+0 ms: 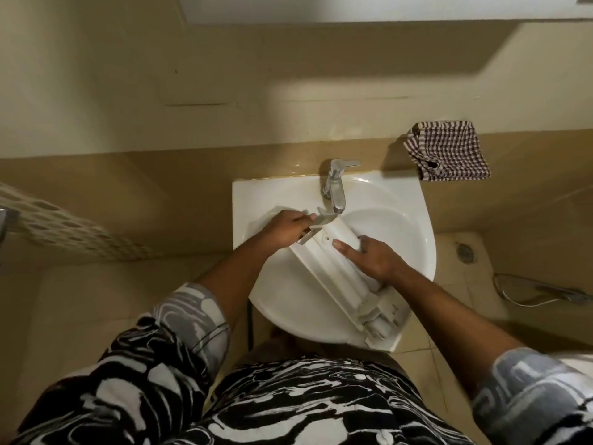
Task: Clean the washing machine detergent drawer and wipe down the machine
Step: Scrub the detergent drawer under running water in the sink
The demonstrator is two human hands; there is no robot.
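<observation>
A long white detergent drawer (333, 277) lies slanted across the white sink (401, 232), its far end under the chrome tap (335, 184) and its near end over the sink's front rim. My left hand (285, 229) grips the drawer's far end by the edge. My right hand (372, 255) rests on the drawer's middle, fingers wrapped over its right side. A checked cloth (449, 150) lies folded on the ledge behind the sink, right of the tap, away from both hands.
Beige tiled wall and ledge run behind the sink. A perforated white basket (64, 226) sits at the left. A floor drain (465, 252) and a chrome hose (539, 292) lie on the tiled floor at the right.
</observation>
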